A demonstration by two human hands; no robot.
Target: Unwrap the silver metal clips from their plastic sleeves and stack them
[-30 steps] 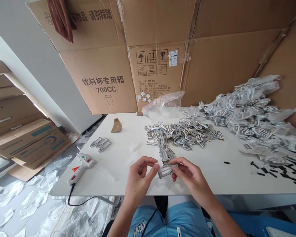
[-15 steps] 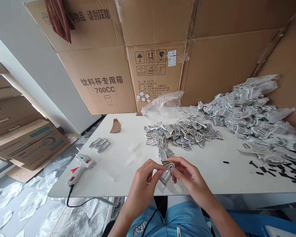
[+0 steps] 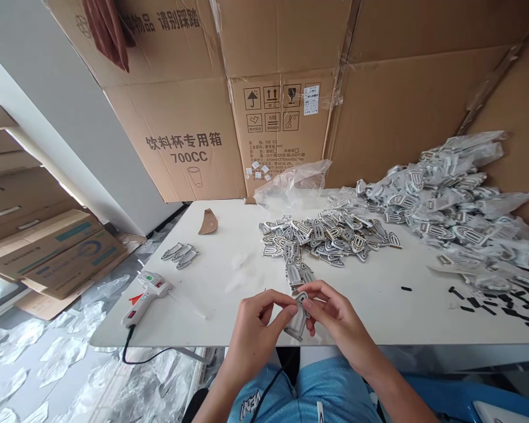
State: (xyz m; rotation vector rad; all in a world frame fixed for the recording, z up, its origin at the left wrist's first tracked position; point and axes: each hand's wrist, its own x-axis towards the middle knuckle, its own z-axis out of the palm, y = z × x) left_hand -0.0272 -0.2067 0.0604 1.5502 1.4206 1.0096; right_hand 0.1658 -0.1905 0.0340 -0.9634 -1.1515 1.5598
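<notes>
Between my two hands, just above the table's near edge, is a grey arch-shaped frame piece (image 3: 296, 324) with an open middle. My left hand (image 3: 264, 320) pinches its upper left side between thumb and fingertips. On its right side, the thumb and fingers of my right hand (image 3: 332, 311) are closed on the same piece. Some of the piece is hidden behind my fingers. Just beyond my fingertips, similar pieces (image 3: 293, 271) trail down from a loose heap of grey frame pieces (image 3: 320, 232).
A white glue gun (image 3: 145, 296) with a black cable lies at the left, near several grey frames (image 3: 180, 254). Plastic-bagged pieces (image 3: 436, 205) are piled at the right, with black strips (image 3: 506, 305) before them. Cardboard (image 3: 185, 141) walls the back; a brown scrap (image 3: 208, 222) lies on the table (image 3: 233, 214).
The held frame piece has tilted slightly between my fingers, with its wide end now lower. Both hands keep their pinch. The whole view has shifted slightly.
</notes>
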